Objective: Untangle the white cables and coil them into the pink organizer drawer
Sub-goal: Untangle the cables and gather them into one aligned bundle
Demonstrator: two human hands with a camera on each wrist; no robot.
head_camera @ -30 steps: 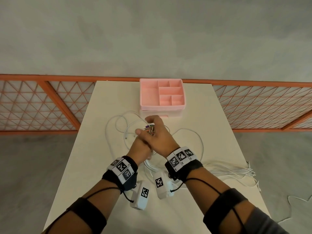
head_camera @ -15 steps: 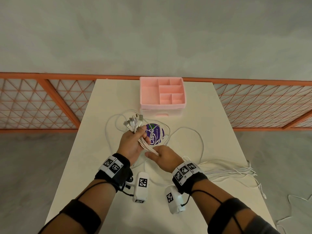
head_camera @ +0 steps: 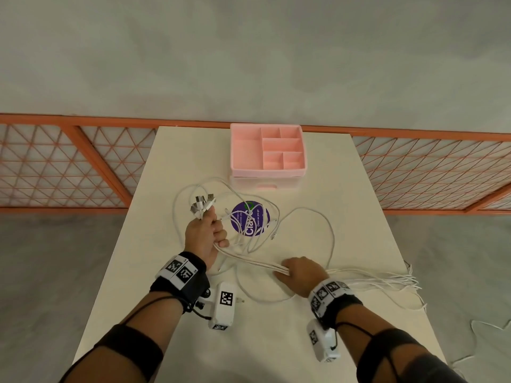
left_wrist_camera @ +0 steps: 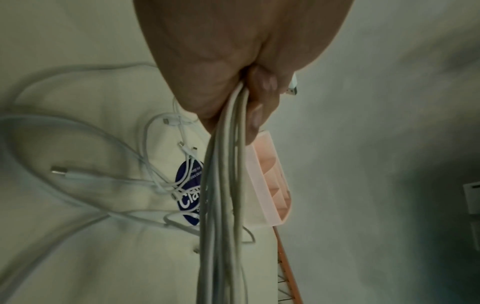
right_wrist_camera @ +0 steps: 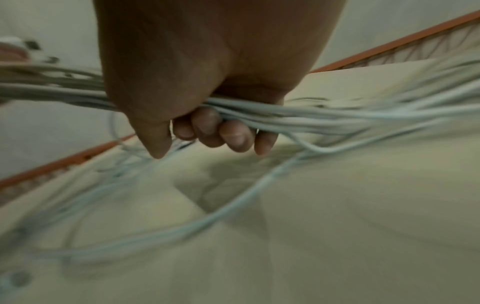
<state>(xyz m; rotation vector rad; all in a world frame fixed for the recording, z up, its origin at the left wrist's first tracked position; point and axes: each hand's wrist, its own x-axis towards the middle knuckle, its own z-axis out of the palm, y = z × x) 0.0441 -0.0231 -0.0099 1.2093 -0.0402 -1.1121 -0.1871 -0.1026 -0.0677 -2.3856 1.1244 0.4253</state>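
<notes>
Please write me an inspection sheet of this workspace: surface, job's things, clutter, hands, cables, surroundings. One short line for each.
Surface: cream table, flat and matte.
Job's things: pink organizer at the far edge, top compartments empty, drawer shut.
Clutter: round purple sticker under loose loops.
Hands: left hand grips the bundle below the plugs; right hand curls round the same strands further along.
Cables: white cables run gathered between the hands; loose ends trail to the right edge.
Surroundings: orange mesh railing, grey floor.

Perhaps six white cables (head_camera: 250, 262); one pink organizer (head_camera: 268, 172); one sticker (head_camera: 250, 219).
</notes>
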